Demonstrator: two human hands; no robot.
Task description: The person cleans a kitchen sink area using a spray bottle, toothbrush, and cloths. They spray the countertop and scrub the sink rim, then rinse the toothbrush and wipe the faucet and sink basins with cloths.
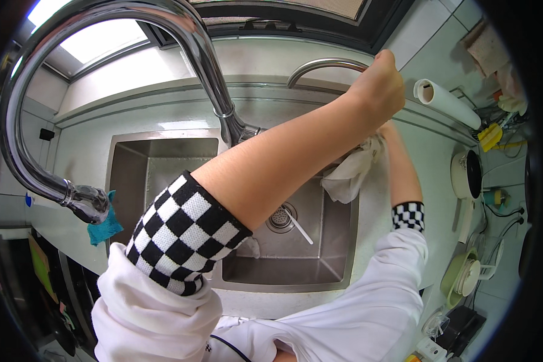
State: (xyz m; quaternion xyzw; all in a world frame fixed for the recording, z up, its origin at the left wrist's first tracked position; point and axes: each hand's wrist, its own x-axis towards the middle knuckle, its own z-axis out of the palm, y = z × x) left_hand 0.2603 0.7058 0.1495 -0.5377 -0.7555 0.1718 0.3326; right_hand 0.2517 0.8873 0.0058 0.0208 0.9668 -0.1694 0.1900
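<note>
My left hand [378,86] is curled into a fist at the upper right, level with the thin metal spout of a second tap [328,65]. Its palm side is turned away, so what it may hold is hidden. Just below it, my right hand [388,130] is partly covered by the left wrist and grips a wet whitish cloth [349,175]. The cloth hangs over the right rear corner of the stainless steel sink [294,287]. A white stick [301,228] lies across the drain strainer [280,218] in the right basin.
A large chrome faucet [210,59] arches over the left basin, a teal cloth [105,224] by its spray head. Along the right counter stand a paper roll [450,106], a white-sided pot [460,174] and a green basin [448,276] with dishes. A window [289,18] is behind.
</note>
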